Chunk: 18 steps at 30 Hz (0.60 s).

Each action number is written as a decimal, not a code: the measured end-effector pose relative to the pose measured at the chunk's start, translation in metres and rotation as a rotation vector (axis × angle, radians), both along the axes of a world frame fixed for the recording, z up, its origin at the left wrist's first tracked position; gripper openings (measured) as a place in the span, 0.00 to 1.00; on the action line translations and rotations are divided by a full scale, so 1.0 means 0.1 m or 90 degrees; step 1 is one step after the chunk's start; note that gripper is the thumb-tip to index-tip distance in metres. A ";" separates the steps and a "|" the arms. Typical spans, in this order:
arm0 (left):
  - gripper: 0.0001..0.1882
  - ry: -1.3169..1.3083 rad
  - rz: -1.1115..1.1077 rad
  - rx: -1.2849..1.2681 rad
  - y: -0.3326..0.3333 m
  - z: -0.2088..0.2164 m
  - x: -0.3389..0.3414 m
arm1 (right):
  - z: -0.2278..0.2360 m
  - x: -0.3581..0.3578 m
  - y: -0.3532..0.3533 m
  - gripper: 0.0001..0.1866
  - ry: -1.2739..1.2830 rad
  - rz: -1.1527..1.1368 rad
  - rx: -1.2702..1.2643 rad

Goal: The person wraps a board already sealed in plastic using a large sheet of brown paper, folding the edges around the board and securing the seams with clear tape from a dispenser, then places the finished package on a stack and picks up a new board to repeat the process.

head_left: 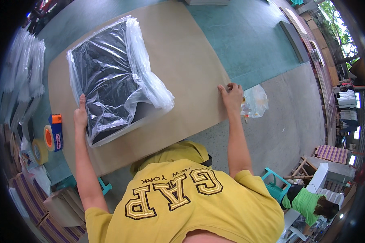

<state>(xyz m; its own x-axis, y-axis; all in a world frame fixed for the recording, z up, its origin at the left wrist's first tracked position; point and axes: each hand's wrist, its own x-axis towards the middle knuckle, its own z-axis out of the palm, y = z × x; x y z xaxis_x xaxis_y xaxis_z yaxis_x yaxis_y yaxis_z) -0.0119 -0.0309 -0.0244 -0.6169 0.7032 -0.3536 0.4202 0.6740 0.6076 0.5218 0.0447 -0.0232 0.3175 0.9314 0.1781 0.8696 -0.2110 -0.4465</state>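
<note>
The film-wrapped dark panel (109, 77) lies on brown cardboard (190, 60), long axis running near to far, my left hand (81, 116) at its left edge, my right hand (232, 99) well apart at the cardboard's right edge, whether either's fingers grip I cannot tell.

A handheld tape dispenser in orange and blue (57, 133) stands at the left, near a wide tan roll of adhesive tape (40, 151). Behind them, a thick bundle of clear plastic sheeting (28, 60) hangs in long folds. Below lie stacks of purple-and-tan striped boards (28, 194). On the right, a crumpled transparent plastic bag (256, 101) with orange marks lies on the grey speckled floor (288, 129). A long dark-grey slab (294, 41) lies farther off. At lower right, a co-worker in a bright green top (306, 204) is just beside a teal plastic stool (275, 184).
</note>
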 end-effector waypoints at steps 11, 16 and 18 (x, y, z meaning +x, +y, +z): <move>0.54 0.041 0.021 0.076 -0.06 -0.08 0.04 | -0.07 0.16 0.64 0.25 0.322 0.093 -0.202; 0.54 0.043 0.030 -0.009 -0.01 0.19 0.23 | 0.07 0.20 1.45 0.33 0.351 0.225 -0.179; 0.54 0.056 0.028 -0.024 -0.03 0.26 0.26 | 0.26 -0.03 1.65 0.29 0.325 0.264 -0.216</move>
<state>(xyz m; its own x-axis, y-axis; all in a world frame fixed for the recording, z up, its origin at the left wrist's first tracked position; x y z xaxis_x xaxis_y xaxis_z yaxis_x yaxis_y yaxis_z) 0.0143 -0.0336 0.0012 -0.6771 0.6619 -0.3216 0.4401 0.7145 0.5439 0.5192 0.2102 0.0030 -0.1069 0.9703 -0.2169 0.6096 -0.1084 -0.7853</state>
